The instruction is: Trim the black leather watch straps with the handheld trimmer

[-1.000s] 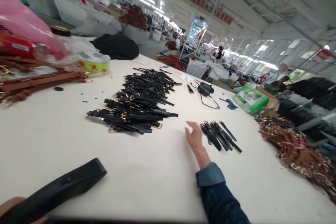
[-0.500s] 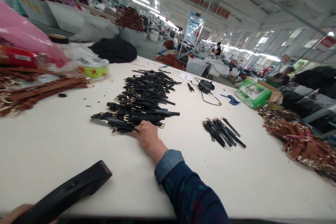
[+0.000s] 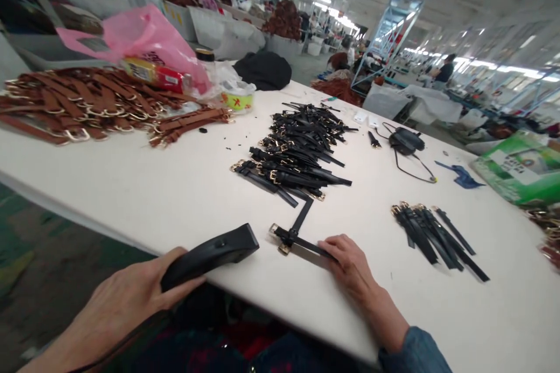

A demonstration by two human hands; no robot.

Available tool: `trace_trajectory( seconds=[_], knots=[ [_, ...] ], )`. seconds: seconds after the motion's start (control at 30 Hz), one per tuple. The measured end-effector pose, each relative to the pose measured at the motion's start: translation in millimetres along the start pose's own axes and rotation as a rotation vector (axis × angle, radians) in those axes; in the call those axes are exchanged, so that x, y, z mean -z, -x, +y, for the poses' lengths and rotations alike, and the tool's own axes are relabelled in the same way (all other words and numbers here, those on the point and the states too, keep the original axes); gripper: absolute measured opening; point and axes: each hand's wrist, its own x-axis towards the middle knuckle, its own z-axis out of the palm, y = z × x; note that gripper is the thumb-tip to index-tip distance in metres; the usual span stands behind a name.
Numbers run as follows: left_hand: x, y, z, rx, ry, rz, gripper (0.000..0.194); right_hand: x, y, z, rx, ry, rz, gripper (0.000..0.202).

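Observation:
My left hand [image 3: 153, 285] is wrapped round a black handheld tool [image 3: 214, 253] shaped like a hair clipper; a dark cord runs along the wrist. Its blunt end points right, over the table's near edge. My right hand [image 3: 350, 259] pinches the free end of a black buckle strap [image 3: 312, 245], lifted slightly off the table at the hand. A second black strap [image 3: 303, 214] crosses it at the buckle end, and the two buckles lie close together. Just beyond lies a pile of black straps [image 3: 301, 151] with gold buckles.
A smaller bunch of black straps [image 3: 431, 233] lies at right. Brown straps [image 3: 87, 99], a pink bag [image 3: 153, 41] and a red can [image 3: 168, 78] are at left. A corded black device [image 3: 406, 141], a blue scrap [image 3: 466, 176] and a green box [image 3: 520, 169] stand farther right.
My right hand has drawn black straps off the pile's near side toward me. My left hand has come further into view with the tool, as the camera view turned left.

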Motion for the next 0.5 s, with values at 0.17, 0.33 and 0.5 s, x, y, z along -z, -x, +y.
trace_trajectory(
  seconds=[0.17, 0.33, 0.5],
  knots=[
    [8.6, -3, 19, -0.005, -0.064, -0.141, 0.046, 14, 16, -19, -0.133, 0.038, -0.129, 0.061],
    [8.8, -3, 26, 0.011, -0.110, -0.151, 0.052, 15, -15, -55, -0.318, -0.100, -0.162, 0.075],
    [7.3, 0, 24, 0.027, -0.129, -0.126, 0.053, 11, -55, -72, -0.383, -0.197, -0.214, 0.071]
  ],
)
